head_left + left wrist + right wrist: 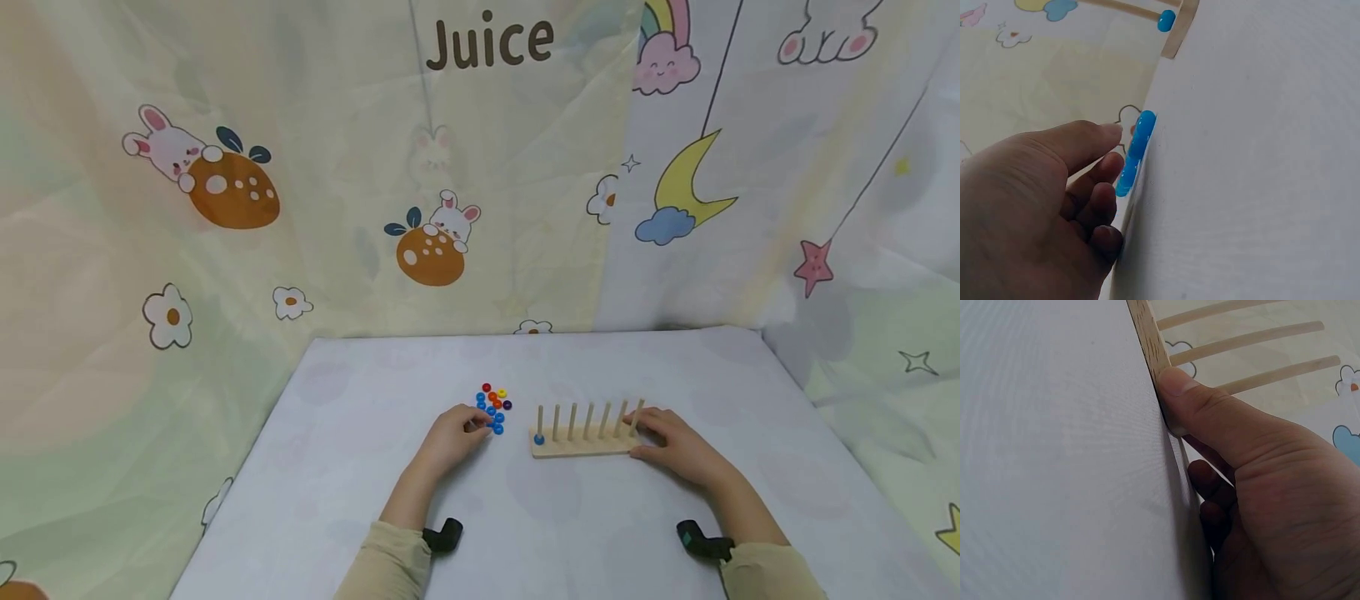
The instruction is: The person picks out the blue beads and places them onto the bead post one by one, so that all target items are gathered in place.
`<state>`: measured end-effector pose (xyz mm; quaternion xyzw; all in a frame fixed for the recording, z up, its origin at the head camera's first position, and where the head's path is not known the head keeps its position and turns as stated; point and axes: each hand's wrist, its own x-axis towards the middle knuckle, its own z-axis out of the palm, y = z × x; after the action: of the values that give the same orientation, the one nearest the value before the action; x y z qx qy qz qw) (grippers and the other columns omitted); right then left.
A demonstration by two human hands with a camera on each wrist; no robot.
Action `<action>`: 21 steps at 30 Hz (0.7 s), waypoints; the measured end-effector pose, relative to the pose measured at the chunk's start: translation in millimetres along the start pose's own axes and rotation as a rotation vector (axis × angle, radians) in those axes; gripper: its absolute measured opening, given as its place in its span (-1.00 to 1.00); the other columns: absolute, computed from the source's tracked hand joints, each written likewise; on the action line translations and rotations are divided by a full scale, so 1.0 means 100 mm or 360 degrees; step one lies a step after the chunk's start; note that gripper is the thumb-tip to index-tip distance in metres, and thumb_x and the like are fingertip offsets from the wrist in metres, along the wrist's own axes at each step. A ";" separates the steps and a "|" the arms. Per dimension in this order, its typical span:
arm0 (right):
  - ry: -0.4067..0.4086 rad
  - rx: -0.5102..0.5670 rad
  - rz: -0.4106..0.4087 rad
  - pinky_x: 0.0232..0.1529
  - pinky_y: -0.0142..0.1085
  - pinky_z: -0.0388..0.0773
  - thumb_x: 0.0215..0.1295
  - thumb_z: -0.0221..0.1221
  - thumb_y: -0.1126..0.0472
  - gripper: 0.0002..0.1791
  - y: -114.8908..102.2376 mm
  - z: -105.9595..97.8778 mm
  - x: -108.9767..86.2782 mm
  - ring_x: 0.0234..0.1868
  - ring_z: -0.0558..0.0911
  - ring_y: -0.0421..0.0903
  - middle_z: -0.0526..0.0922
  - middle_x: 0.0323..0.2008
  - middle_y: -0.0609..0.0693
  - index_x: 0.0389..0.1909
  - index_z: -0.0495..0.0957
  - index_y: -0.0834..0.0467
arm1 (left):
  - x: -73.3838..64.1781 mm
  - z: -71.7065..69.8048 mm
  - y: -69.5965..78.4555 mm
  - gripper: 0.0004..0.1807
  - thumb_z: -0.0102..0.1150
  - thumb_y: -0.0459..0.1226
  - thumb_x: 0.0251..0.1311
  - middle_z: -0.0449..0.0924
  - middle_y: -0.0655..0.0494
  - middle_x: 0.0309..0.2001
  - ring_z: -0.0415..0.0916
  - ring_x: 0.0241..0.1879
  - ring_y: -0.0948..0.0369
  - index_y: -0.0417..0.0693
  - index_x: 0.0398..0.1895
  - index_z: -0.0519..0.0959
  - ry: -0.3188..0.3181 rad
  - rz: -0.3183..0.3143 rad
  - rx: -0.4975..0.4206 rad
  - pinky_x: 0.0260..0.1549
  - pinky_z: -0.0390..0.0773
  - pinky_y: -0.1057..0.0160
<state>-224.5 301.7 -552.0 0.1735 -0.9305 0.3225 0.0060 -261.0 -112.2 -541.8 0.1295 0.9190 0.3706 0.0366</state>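
Note:
A wooden peg board (585, 447) with a row of several upright pegs lies on the table, a blue bead (539, 439) threaded at the foot of its leftmost peg. My right hand (677, 446) grips the board's right end, thumb (1179, 381) along the front edge and fingers partly hidden behind. Left of the board, a loose cluster holds blue beads (499, 417), orange and red ones, a yellow bead (502, 393) and a dark purple bead (507, 405). My left hand (452, 433) is at the cluster's near side, thumb and forefinger apart, tips close beside the blue beads.
The table (525, 533) has a white cloth over it. Behind and at both sides hang printed curtains (337, 167) with rabbits, flowers and a moon. Each wrist wears a black camera strap (444, 536).

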 end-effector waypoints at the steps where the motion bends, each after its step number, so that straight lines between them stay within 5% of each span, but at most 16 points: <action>1: -0.0001 0.0001 0.0002 0.22 0.19 0.32 0.18 0.34 -0.11 -0.42 0.00 0.00 0.00 0.26 0.39 0.12 0.51 0.23 0.07 0.22 0.52 -0.04 | 0.00 0.00 -0.01 -0.84 0.29 -0.09 0.26 0.54 0.27 -0.28 0.43 -0.28 0.25 0.18 -0.12 0.69 0.0001 0.0004 0.0010 -0.30 0.49 0.29; 21: 0.0000 0.0019 0.0033 0.23 0.19 0.30 0.17 0.36 -0.10 -0.42 0.00 -0.01 0.02 0.28 0.38 0.13 0.50 0.24 0.08 0.21 0.53 -0.04 | 0.07 0.04 -0.09 -0.73 0.33 -0.06 0.21 0.50 0.27 -0.28 0.39 -0.33 0.27 0.14 -0.05 0.63 0.0077 0.0054 0.0112 -0.34 0.42 0.32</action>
<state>-226.8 301.4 -551.4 0.1641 -0.9303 0.3282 0.0016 -268.7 -113.7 -551.1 0.1374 0.9297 0.3416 0.0035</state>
